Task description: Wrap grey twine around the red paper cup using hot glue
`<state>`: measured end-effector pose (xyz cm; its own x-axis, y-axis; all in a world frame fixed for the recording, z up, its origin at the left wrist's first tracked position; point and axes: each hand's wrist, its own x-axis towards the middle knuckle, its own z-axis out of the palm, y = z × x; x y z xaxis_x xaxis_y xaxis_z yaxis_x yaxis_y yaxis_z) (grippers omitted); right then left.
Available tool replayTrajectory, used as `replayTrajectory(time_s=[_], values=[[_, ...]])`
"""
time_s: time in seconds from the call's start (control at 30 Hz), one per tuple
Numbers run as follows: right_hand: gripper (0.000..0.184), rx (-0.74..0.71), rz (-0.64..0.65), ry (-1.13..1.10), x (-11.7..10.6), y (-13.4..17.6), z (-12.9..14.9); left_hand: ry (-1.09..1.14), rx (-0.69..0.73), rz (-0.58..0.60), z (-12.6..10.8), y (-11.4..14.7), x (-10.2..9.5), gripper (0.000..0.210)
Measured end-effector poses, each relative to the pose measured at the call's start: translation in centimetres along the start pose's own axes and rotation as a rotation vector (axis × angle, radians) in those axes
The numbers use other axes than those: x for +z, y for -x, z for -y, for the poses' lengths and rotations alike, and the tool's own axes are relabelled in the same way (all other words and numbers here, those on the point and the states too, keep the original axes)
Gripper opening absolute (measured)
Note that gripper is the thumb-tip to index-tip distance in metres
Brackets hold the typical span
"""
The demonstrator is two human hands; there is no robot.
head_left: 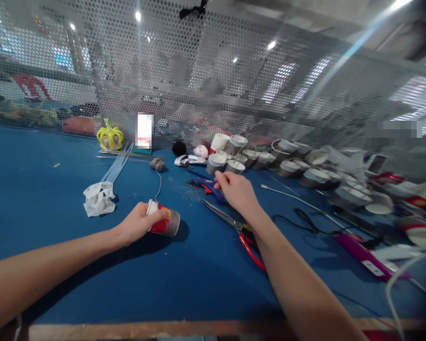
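Observation:
My left hand [138,224] is wrapped round a paper cup [158,224] lying on its side, with red print and a white rim. Grey yarn is wound round the cup's base end, and a strand runs from the cup to a small grey yarn ball [157,164]. My right hand [235,188] is closed beside a blue glue gun [203,183] with a red trigger; whether its fingers touch the gun or hold anything is hidden. Below that hand lie scissors [247,247] with red handles, partly covered by my forearm.
Several grey-wrapped cups [315,177] stand along the back right. A crumpled white wrapper [99,199], a yellow basket-like piece [110,136] and a phone [144,130] are at the left. A purple power strip [364,255] with cables lies right. Perforated metal screen [170,71] rises behind.

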<state>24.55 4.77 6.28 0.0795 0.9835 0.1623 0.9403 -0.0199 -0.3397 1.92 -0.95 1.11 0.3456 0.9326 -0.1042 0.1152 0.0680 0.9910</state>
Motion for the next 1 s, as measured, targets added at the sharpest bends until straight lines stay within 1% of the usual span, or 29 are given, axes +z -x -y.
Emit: replayTrajectory(time_s=[0.07, 0.1, 0.17, 0.27, 0.33, 0.43, 0.53, 0.57, 0.6, 0.67, 0.7, 0.73, 0.8, 0.87, 1.0], values=[[0.023, 0.041, 0.078, 0.058, 0.7, -1.5, -1.3, -0.009, 0.013, 0.006, 0.2, 0.0, 0.0, 0.035], [0.021, 0.064, 0.119, 0.078, 1.3, -2.1, -1.9, -0.017, 0.022, 0.012, 0.3, -0.1, -0.1, 0.035], [0.025, 0.105, 0.176, 0.099, 2.8, -2.9, -2.7, -0.042, 0.053, 0.025, 0.6, -0.2, -0.1, 0.034], [0.029, 0.152, 0.168, 0.086, 4.4, -3.4, -2.9, -0.090, 0.099, 0.027, 0.9, -0.3, -0.2, 0.034], [0.028, 0.170, 0.139, 0.041, 4.7, -3.4, -2.6, -0.117, 0.107, 0.024, 1.0, -0.3, -0.2, 0.035], [0.031, 0.169, 0.085, -0.084, 3.8, -3.1, -2.1, -0.138, 0.107, 0.007, 1.0, -0.3, -0.2, 0.036], [0.039, 0.116, 0.034, -0.269, 1.8, -1.9, -1.4, -0.147, 0.102, 0.003, 0.8, -0.4, -0.3, 0.036], [0.039, 0.088, 0.027, -0.335, 1.0, -1.3, -1.2, -0.150, 0.104, 0.000, 0.7, -0.4, -0.3, 0.036], [0.035, 0.058, 0.030, -0.395, 0.2, -0.6, -0.9, -0.154, 0.105, -0.004, 0.7, -0.4, -0.3, 0.036], [0.023, 0.011, 0.080, -0.504, -1.2, 1.1, -0.3, -0.167, 0.103, -0.022, 0.6, -0.5, -0.5, 0.037], [0.021, -0.010, 0.146, -0.610, -1.7, 2.0, 0.0, -0.173, 0.098, -0.031, 0.6, -0.5, -0.5, 0.037], [0.021, -0.037, 0.203, -0.656, -2.1, 2.9, 0.4, -0.175, 0.091, -0.037, 0.6, -0.5, -0.6, 0.037], [0.020, -0.092, 0.268, -0.666, -2.2, 4.5, 1.0, -0.179, 0.079, -0.045, 0.7, -0.6, -0.7, 0.037], [0.023, -0.110, 0.339, -0.659, -1.8, 5.7, 1.3, -0.194, 0.074, -0.057, 0.7, -0.7, -0.8, 0.037], [0.026, -0.087, 0.365, -0.568, -0.7, 7.2, 1.4, -0.222, 0.081, -0.058, 0.7, -0.7, -0.9, 0.037]])
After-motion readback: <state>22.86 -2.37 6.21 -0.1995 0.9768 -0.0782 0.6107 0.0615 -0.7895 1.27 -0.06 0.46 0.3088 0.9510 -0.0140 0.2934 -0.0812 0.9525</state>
